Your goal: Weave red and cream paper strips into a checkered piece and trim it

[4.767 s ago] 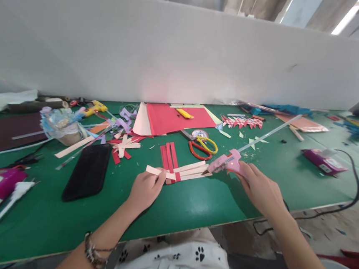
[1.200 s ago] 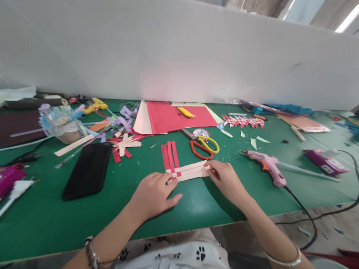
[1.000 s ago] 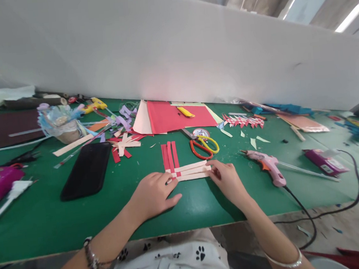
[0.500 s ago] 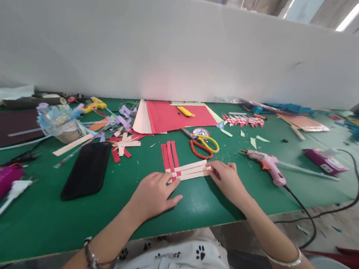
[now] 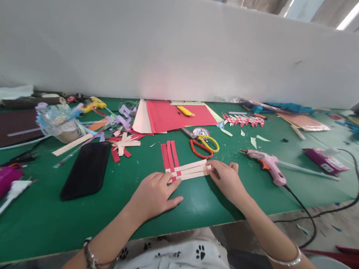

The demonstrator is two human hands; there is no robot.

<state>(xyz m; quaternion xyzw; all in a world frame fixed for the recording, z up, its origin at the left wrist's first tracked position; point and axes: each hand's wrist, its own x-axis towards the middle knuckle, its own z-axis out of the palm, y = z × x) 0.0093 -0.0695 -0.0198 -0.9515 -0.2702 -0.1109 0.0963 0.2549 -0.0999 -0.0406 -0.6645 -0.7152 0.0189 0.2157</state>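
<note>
**Now that the pink hot-glue gun (image 5: 268, 165) lies idle, pressing takes over**

Since the gun has left my right hand (image 5: 229, 180), it rests on the green table top (image 5: 189, 211) just right of that hand, nozzle pointing back toward my fingers. That hand has come across to the right ends of the cream paper strips (image 5: 190, 171). Its fingers are bent with the tips on those ends; whether the thumb pinches underneath I cannot tell. My left hand (image 5: 155, 195) lies open and flat, fingers spread. Its tips hold down the left ends, where the cream strips cross the three red paper strips (image 5: 168, 152) running away from my fingertips. Over the last second neither hand has shifted much, so I judge I am holding a fresh glue joint flat. Red-and-yellow-handled scissors (image 5: 204, 145) lie just beyond my right fingertips.
</note>
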